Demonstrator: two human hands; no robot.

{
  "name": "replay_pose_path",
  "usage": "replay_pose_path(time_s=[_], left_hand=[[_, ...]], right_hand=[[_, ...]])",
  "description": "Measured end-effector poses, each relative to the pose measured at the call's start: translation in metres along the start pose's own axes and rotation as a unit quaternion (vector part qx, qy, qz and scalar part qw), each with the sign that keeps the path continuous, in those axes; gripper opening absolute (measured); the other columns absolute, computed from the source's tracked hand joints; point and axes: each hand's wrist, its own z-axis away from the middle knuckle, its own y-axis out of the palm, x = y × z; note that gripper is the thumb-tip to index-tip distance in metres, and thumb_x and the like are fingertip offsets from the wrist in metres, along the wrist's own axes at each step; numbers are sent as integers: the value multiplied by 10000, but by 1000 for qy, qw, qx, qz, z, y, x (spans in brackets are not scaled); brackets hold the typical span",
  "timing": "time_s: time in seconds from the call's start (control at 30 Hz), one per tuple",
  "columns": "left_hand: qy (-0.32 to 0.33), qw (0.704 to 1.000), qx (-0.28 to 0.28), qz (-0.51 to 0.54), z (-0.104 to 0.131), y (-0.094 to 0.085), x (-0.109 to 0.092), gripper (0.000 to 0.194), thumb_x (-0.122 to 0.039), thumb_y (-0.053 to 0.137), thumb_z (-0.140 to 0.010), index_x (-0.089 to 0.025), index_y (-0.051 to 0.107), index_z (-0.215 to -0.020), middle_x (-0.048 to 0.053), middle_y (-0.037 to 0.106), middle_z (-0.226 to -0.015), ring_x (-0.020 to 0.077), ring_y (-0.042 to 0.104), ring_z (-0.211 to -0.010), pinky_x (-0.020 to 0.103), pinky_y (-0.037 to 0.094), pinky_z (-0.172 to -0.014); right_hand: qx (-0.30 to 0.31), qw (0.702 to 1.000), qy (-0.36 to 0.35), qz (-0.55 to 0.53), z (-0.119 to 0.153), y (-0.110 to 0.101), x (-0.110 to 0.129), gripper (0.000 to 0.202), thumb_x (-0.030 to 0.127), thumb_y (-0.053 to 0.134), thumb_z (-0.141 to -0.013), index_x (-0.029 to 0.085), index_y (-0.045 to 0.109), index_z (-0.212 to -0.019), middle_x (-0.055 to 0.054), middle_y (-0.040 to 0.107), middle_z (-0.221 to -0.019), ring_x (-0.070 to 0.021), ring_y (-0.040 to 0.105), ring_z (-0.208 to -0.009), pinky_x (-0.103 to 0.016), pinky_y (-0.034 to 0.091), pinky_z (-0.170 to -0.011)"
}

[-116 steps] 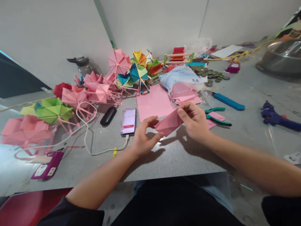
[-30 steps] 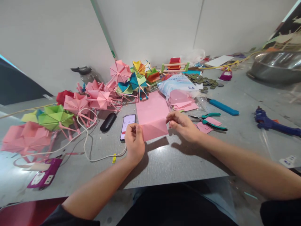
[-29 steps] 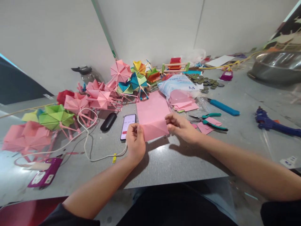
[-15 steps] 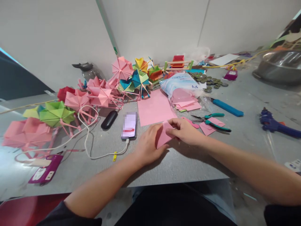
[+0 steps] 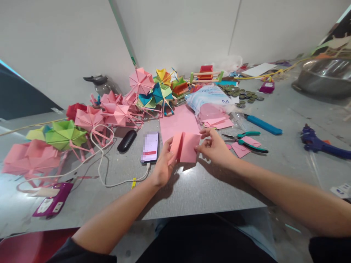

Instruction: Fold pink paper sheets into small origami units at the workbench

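A small folded piece of pink paper [image 5: 189, 148] is held up just above the table, opened out with a crease down its left part. My left hand [image 5: 163, 162] grips its left flap between thumb and fingers. At the other side, my right hand [image 5: 215, 148] pinches the right edge with thumb and fingertips. Behind the paper a larger pink sheet [image 5: 178, 122] lies flat on the table. A phone [image 5: 150, 147] with its screen lit lies left of my left hand, joined to a white cable.
Folded paper models [image 5: 117, 113] crowd the back left. Pliers [image 5: 248, 140], a blue cutter [image 5: 263, 124] and a glue gun [image 5: 320, 142] lie on the right. A copy paper bag [image 5: 208, 98], several coins [image 5: 246, 95] and a metal bowl [image 5: 323, 80] stand behind; a black case [image 5: 127, 141] lies left.
The folded pink paper has been opened out and turned upright towards me. My hands have moved apart, the left to its left flap and the right to its right edge.
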Motion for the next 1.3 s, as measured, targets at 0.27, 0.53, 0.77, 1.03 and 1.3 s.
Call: replay_pose_path(time_s=[0.27, 0.53, 0.77, 1.03, 1.3], left_hand=[[-16, 998, 43, 53, 3, 4, -3, 649, -492, 765, -910, -283, 600, -1502, 115, 704, -1428, 334, 688, -1257, 419, 593, -941], [7, 997, 46, 61, 5, 3, -1, 661, -508, 782, -908, -293, 562, -1493, 117, 674, -1431, 345, 673, -1280, 497, 568, -1061], [14, 997, -62, -47, -7, -3, 5, 806, -413, 926, -837, -353, 434, -1474, 72, 653, -1376, 233, 697, -1107, 425, 587, -982], [9, 989, -116, -96, -9, -4, 2, 433, -245, 906, -806, -198, 653, -1154, 56, 778, -996, 202, 741, -897, 373, 614, -850], [43, 986, -82, -141, -5, 6, -1, 378, -242, 959, -747, -203, 724, -1040, 40, 773, -987, 194, 694, -885, 342, 599, -793]], right_hand=[[103, 994, -10, 44, 14, 3, 17, 439, 531, 816, -895, 275, 650, -1211, -105, 725, -1151, -252, 681, -878, -447, 582, -746], [80, 997, -5, 8, 12, 4, 8, 302, 499, 786, -899, 275, 624, -1020, -49, 711, -984, -235, 655, -864, -409, 551, -748], [67, 997, -23, -13, 6, 2, 8, 281, 491, 765, -897, 255, 613, -874, -8, 644, -851, -197, 573, -781, -368, 481, -728], [119, 989, -51, -77, 17, 2, 23, 467, 729, 750, -910, 276, 643, -877, -29, 606, -882, -222, 580, -820, -404, 557, -767], [122, 985, -122, -26, 21, 8, 22, 169, 475, 798, -946, 316, 805, -1003, -126, 647, -1351, -347, 584, -1363, -526, 591, -984]])
